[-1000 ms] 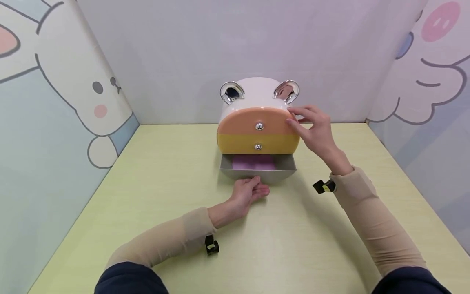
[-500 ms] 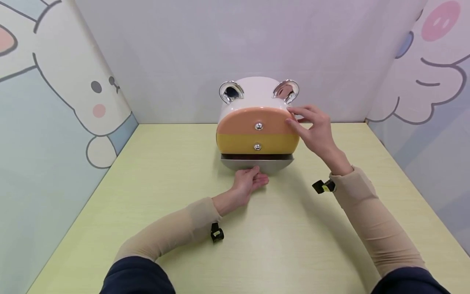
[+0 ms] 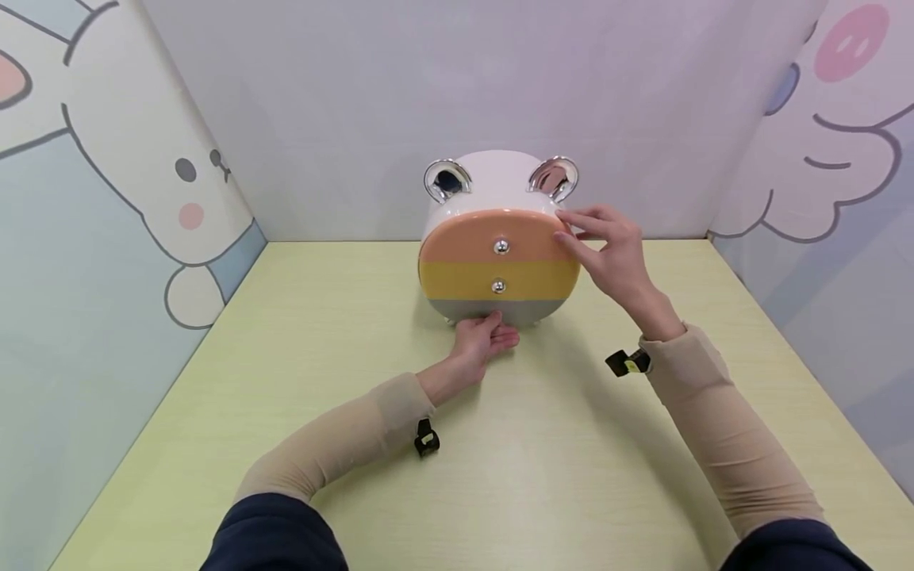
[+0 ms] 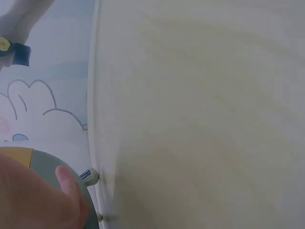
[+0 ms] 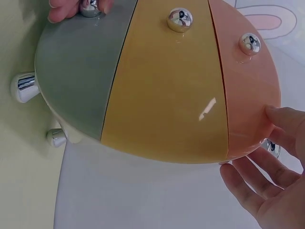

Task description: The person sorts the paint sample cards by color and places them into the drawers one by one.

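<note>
A small rounded drawer cabinet (image 3: 497, 182) with a white body and silver ears stands on the table. Its front has an orange drawer (image 3: 464, 238), a yellow drawer (image 3: 457, 279) and a grey drawer (image 5: 81, 62), all flush. My left hand (image 3: 477, 345) is at the bottom drawer's front, its thumb and fingers on either side of the silver knob (image 5: 89, 8) in the right wrist view. My right hand (image 3: 616, 250) grips the cabinet's upper right edge, thumb on the orange front and other fingers around the side.
The pale wooden table (image 3: 543, 468) runs back to a plain light wall (image 3: 343, 119). Side panels with cartoon animals (image 3: 114, 159) stand left and right. Short silver feet (image 5: 26, 87) hold the cabinet up.
The grey bottom drawer, pulled out with something purple inside it, has slid back into the cabinet. My left hand moved forward with it. The right hand kept its place.
</note>
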`<state>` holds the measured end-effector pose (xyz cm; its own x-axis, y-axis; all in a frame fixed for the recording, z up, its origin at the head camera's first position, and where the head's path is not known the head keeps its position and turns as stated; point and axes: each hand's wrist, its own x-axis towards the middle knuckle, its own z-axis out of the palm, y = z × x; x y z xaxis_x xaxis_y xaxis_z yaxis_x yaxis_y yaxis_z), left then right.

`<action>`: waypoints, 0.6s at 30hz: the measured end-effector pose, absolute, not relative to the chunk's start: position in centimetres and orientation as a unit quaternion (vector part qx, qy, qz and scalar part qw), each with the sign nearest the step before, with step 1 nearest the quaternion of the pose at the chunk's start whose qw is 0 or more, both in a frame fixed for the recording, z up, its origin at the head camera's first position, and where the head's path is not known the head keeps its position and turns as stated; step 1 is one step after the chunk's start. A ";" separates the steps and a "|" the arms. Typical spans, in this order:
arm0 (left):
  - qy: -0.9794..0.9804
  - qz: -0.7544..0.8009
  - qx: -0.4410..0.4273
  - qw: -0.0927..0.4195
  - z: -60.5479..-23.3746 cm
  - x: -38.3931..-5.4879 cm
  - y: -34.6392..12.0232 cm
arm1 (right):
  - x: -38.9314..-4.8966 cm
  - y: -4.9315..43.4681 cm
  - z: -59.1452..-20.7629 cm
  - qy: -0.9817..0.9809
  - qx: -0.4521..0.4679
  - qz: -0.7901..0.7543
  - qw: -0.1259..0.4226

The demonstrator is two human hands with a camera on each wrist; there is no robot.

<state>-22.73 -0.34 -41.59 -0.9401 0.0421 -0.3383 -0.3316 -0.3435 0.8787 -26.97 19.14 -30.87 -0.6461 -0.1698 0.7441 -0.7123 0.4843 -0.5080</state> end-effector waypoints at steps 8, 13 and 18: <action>0.567 0.798 -0.115 0.166 -41.3 -22.4 -1.1 | -27.0 19.6 -30.7 -0.816 0.279 0.400 0.309; 0.661 0.726 0.032 0.187 -38.3 -20.7 -3.5 | -25.9 20.9 -29.3 -0.837 0.286 0.341 0.319; 0.761 0.575 0.284 -0.101 -33.8 -20.7 -8.2 | -25.4 22.6 -27.5 -0.828 0.307 0.274 0.380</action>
<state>-20.73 -8.22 -33.78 -0.8180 0.3159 0.4808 0.5489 0.1782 0.8167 -25.36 22.63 -27.45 -0.5224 -0.3008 0.7979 -0.7172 0.6611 -0.2204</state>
